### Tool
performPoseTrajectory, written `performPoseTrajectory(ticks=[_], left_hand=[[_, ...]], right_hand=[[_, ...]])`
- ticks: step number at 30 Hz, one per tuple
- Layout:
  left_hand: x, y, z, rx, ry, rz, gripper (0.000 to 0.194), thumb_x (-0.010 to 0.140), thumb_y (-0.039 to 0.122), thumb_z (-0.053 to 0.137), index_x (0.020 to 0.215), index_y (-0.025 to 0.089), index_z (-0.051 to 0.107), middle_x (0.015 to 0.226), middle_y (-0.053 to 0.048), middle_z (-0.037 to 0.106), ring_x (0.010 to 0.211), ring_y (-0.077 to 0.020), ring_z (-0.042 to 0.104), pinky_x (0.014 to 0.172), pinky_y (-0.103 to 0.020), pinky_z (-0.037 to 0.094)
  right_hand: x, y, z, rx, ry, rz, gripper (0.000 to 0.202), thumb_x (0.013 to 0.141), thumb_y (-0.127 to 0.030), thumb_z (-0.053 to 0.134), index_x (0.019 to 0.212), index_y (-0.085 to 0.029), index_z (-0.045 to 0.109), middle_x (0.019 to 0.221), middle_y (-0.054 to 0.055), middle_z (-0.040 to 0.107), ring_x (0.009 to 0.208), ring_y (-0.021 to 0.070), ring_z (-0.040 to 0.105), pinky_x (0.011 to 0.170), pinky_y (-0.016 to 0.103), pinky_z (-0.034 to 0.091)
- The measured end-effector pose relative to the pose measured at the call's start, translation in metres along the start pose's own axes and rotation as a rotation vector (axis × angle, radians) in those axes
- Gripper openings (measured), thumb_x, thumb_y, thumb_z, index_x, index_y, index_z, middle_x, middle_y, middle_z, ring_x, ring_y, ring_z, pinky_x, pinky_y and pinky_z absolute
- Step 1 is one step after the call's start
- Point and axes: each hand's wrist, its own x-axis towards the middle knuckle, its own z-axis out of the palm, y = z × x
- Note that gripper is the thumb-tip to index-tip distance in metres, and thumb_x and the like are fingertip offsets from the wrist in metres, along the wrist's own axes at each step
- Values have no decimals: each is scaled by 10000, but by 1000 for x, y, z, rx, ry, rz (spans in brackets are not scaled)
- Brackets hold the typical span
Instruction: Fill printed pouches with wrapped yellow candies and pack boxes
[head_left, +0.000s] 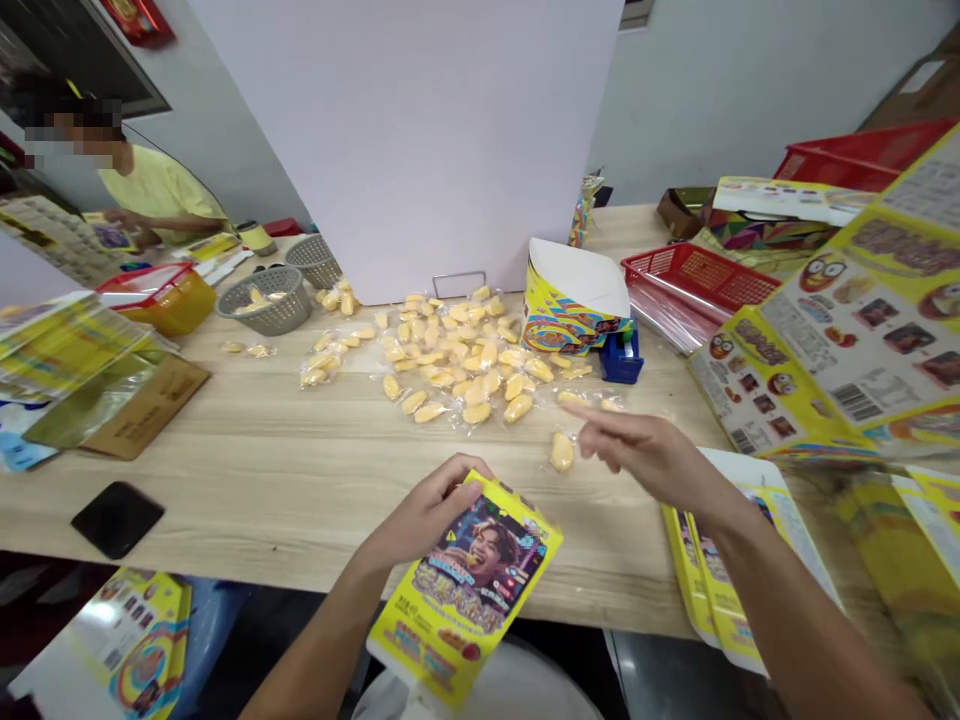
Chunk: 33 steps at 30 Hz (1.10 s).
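My left hand grips the upper left edge of a yellow printed snack carton, which is tilted over the table's front edge. Its front carries a picture of a person eating. My right hand hovers over the table with nothing seen in it, index finger stretched out and the other fingers partly bent. Just left of its fingertips lies one clear-wrapped yellow snack piece. Beyond both hands spreads a loose pile of the same wrapped pieces. Beneath my right forearm, flattened yellow cartons lie on the table.
Behind the pile stand a white panel, an open carton and a blue tape dispenser. Red basket and stacked cartons are right. Grey baskets, a phone and a co-worker are left.
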Motion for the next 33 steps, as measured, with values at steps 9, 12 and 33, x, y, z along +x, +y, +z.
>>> performPoseTrajectory(ticks=[9, 12, 33], left_hand=[[-6, 34, 12, 199, -159, 241, 181, 917, 326, 409, 996, 207, 521, 935, 1, 547, 874, -122, 520, 785, -224, 403], [-10, 31, 17, 143, -133, 272, 166, 895, 321, 462, 987, 206, 538, 941, -8, 564, 879, -128, 529, 782, -228, 401], [-30, -75, 39, 834, 145, 825, 147, 829, 102, 495, 945, 191, 509, 1021, -71, 633, 1018, -173, 583, 991, -400, 413]], right_hand=[[-15, -72, 28, -342, -494, -266, 792, 832, -155, 520, 1455, -249, 41, 645, -59, 509, 545, 106, 438, 518, 201, 320], [-11, -71, 28, -140, -538, -128, 845, 795, -183, 583, 1453, -250, 56, 589, -92, 463, 508, 83, 414, 475, 176, 303], [5, 120, 56, -434, 257, 343, 561, 815, -478, 471, 1235, -106, 468, 1063, 153, 586, 958, 251, 564, 815, 343, 419]])
